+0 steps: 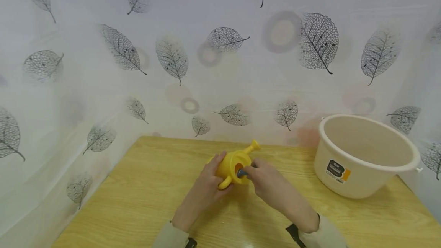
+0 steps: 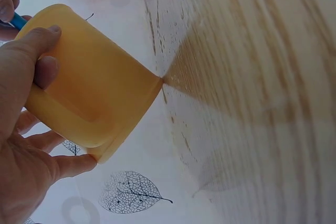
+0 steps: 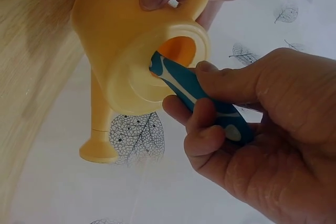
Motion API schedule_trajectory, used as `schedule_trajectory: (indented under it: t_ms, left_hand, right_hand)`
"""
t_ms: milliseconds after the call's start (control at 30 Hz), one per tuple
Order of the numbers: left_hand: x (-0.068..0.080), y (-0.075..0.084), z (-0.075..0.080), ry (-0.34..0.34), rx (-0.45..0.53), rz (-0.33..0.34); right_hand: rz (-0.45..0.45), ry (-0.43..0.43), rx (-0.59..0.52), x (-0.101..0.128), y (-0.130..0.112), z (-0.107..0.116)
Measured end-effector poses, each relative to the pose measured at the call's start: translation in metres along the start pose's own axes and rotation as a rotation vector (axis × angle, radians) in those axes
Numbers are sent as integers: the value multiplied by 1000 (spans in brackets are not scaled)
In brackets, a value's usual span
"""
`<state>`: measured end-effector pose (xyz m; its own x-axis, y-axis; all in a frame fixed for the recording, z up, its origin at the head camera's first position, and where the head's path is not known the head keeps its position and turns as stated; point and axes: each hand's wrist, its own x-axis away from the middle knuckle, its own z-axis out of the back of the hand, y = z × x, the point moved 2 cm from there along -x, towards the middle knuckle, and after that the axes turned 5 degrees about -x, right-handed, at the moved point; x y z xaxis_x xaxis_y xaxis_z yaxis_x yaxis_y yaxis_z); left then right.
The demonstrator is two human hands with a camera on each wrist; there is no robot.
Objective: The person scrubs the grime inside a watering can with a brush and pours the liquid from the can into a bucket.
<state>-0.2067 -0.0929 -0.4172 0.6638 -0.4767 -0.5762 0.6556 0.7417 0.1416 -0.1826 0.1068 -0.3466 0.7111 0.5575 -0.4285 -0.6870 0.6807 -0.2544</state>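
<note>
At the frame's centre, above the table [image 1: 144, 186], the left hand [image 1: 203, 190] curls round the tilted yellow watering can [image 1: 234, 165], mouth turned rightward so the right hand [image 1: 268, 183], pinching a blue-handled tool [image 3: 197, 95], can reach inside; bucket [image 1: 365, 156] right

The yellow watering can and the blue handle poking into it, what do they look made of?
The watering can looks like moulded plastic: matt, one even yellow, with smooth rounded rims. The blue handle seems plastic or rubbery, slightly glossy with a white stripe; which one, I cannot tell.
</note>
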Motion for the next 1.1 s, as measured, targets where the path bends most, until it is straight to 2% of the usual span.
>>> schedule_trajectory:
  t_ms: [600,1100]
  left_hand:
    - [2,6,2,-4,31,21]
    - [1,3,0,16,20,5]
  right_hand:
    - [8,28,56,7,0,-5]
    - [42,73,83,8,-5,-1]
